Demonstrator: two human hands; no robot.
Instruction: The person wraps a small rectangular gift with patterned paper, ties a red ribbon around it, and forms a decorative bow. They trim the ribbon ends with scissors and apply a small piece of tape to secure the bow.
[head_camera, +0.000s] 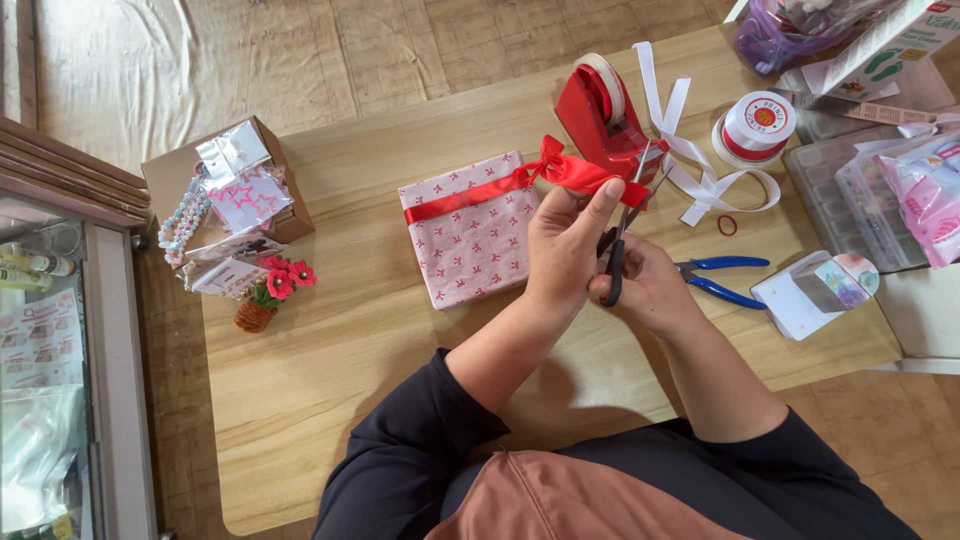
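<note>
Head view: two hands trim a red ribbon on a wrapped gift box at the centre of a wooden table (330, 350).

The left hand (562, 245) pinches the free end of the red ribbon (580, 176) between thumb and fingers, holding it taut just right of the bow. The right hand (645, 285) grips black-handled scissors (622, 235), blades raised against the ribbon end. The gift box (470, 235), in white paper with small red bows, lies centre frame, just left of the hands. Behind the ribbon stands a red tape dispenser (600, 115); to its right lie white ribbon loops (700, 170) and a ribbon spool (755, 128). Blue-handled pliers (722, 280) lie right of the hands.
</note>
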